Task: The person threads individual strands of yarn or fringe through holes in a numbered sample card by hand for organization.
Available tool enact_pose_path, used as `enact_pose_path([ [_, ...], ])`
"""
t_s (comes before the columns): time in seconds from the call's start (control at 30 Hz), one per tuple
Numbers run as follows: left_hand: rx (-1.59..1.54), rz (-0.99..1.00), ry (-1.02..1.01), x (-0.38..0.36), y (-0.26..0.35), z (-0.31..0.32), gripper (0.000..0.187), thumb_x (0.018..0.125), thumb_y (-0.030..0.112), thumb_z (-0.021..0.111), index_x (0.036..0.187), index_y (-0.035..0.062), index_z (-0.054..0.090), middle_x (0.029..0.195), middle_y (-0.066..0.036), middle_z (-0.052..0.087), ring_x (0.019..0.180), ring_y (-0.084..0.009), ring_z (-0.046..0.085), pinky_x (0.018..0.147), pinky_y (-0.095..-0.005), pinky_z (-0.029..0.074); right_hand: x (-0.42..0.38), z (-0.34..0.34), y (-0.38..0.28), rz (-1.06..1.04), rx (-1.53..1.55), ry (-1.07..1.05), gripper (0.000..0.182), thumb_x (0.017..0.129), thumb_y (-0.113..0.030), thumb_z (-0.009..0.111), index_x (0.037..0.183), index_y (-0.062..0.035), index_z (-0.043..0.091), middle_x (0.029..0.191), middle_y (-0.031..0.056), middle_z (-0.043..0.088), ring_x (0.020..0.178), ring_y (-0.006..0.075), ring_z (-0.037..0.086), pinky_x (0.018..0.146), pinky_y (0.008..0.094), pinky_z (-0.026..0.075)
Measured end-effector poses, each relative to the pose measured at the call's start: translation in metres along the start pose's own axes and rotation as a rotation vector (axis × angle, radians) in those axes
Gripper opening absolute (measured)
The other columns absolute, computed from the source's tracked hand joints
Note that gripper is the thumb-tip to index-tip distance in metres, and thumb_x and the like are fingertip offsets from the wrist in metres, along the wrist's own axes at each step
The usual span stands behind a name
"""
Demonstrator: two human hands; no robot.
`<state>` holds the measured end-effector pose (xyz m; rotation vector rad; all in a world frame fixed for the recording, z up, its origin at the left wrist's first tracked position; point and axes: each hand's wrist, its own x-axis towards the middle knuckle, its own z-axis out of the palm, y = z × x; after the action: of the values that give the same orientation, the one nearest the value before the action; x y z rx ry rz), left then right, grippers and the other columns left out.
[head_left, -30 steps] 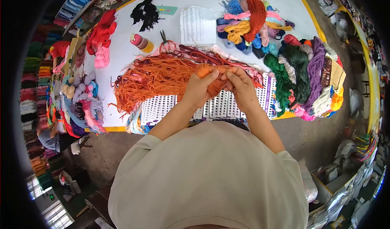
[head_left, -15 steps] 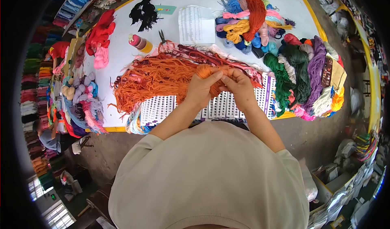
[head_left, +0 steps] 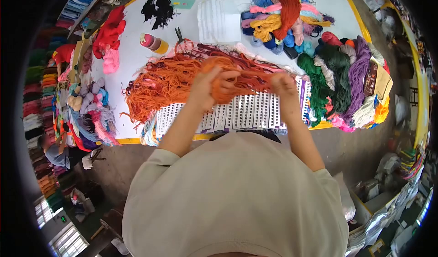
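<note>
My left hand (head_left: 207,87) grips a loop of orange yarn (head_left: 222,94), its fingers curled round the strands. A stretch of yarn runs from it toward my right hand (head_left: 284,84), which is closed and smeared by motion; the strands seem to end at its fingers. Beneath both hands lies a wide heap of loose orange and dark red yarn (head_left: 159,86). White cards with rows of dark holes (head_left: 255,113) stick out from under the heap along the near table edge.
Scissors (head_left: 179,35), a thread cone (head_left: 154,43), black yarn (head_left: 158,7) and a paper sheet (head_left: 218,22) lie beyond the heap. Mixed skeins (head_left: 288,15) are at the back right, green and purple skeins (head_left: 358,70) at the right. Another person (head_left: 55,153) is at the far left.
My hands were together on the orange yarn and have moved apart, the left one leftward and the right one slightly rightward. The yarn is now stretched between them.
</note>
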<state>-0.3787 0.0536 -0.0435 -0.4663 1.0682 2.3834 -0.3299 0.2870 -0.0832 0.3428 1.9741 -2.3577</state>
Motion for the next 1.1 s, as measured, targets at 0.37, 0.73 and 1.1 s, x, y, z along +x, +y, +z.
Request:
enact_pose_path([
  [0.37,0.402,0.337,0.617,-0.031,0.153,-0.356,0.026,0.089,0.009,0.056,0.112,-0.0033,0.059,0.093,-0.009,0.065,0.077,-0.0153,0.060,0.062,-0.0209,0.049,-0.068,-0.381,0.025,-0.026,0.370,1.101,0.016,0.084,-0.006,0.052,0.070,-0.0097,0.045,0.065,0.0006,0.041,0.055,0.0161,0.042,0.051,0.0295,0.038],
  [0.73,0.133,-0.555,0.140,0.094,-0.114,-0.099,0.024,0.091,0.019,0.060,0.107,0.0009,0.063,0.105,-0.011,0.066,0.051,0.0006,0.044,0.036,-0.0113,0.027,0.028,-0.131,0.134,0.103,-0.873,-0.062,0.017,0.091,-0.023,0.055,0.104,-0.0124,0.058,0.078,0.0165,0.065,0.073,0.0372,0.064,0.067,0.0457,0.049],
  [1.1,0.885,-0.486,0.210,0.134,-0.204,-0.053,0.025,0.086,0.023,0.061,0.075,0.0011,0.063,0.061,-0.008,0.060,0.044,-0.0151,0.052,0.039,-0.0313,0.037,0.066,-0.085,0.167,0.260,-0.888,-0.461,0.018,0.092,-0.030,0.051,0.103,-0.0158,0.051,0.083,0.0161,0.065,0.081,0.0371,0.063,0.069,0.0475,0.048],
])
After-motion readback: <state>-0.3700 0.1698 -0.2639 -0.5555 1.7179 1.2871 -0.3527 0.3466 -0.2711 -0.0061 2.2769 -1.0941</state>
